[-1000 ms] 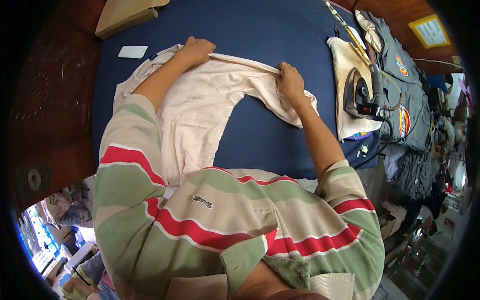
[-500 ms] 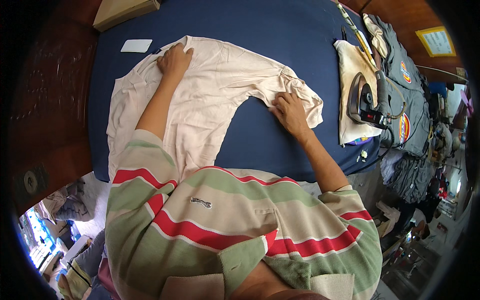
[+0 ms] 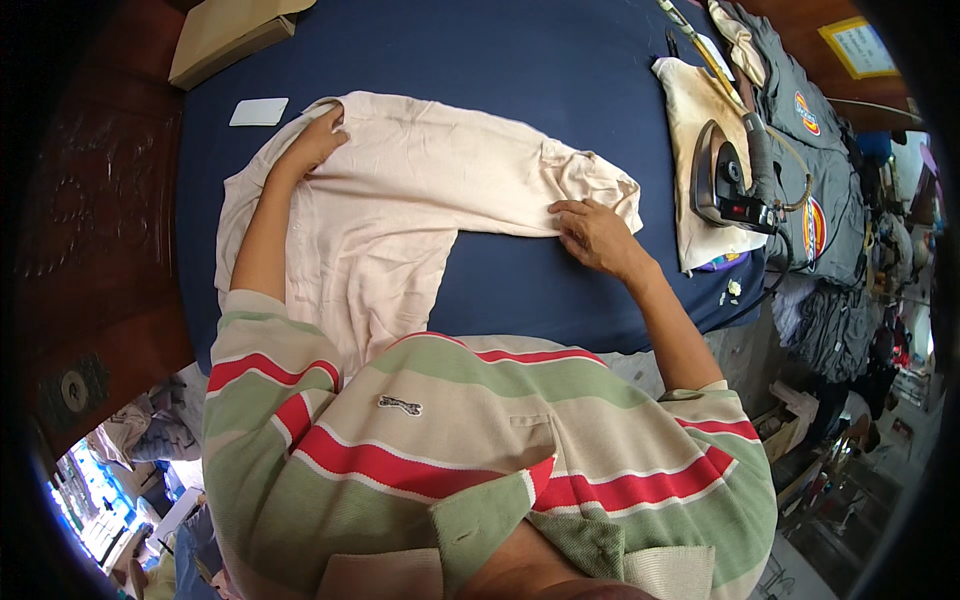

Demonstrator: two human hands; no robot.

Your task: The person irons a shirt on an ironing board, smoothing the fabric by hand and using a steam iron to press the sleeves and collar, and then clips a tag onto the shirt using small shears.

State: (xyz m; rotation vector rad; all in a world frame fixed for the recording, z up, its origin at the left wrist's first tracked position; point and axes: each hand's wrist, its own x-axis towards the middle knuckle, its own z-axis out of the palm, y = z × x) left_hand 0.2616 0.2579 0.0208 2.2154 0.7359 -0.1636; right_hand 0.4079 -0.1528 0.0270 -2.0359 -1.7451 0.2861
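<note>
A pale pink long-sleeved shirt (image 3: pixel 390 150) lies on a dark blue cloth-covered table (image 3: pixel 540 290), its sleeve stretched out to the right. At the shoulder end, my left hand (image 3: pixel 315 142) is closed on the fabric, its fingers curled around a fold. My right hand (image 3: pixel 597 238) grips the lower edge of the sleeve close to the cuff, where the cloth is bunched and wrinkled. The shirt's body runs down toward me and passes out of sight at my torso.
To the right, an iron (image 3: pixel 722 180) rests on a scorched cream pad (image 3: pixel 685 95), with its hose and cord trailing. Grey garments (image 3: pixel 800 120) lie beyond it. A cardboard box (image 3: pixel 235 40) and white card (image 3: pixel 258 112) are at the far left. A carved wooden panel (image 3: pixel 100 220) borders the left side.
The sleeve now lies straighter and flatter, its lower edge nearly level. My left hand has shifted slightly left and nearer me; my right hand has moved a little right and nearer.
</note>
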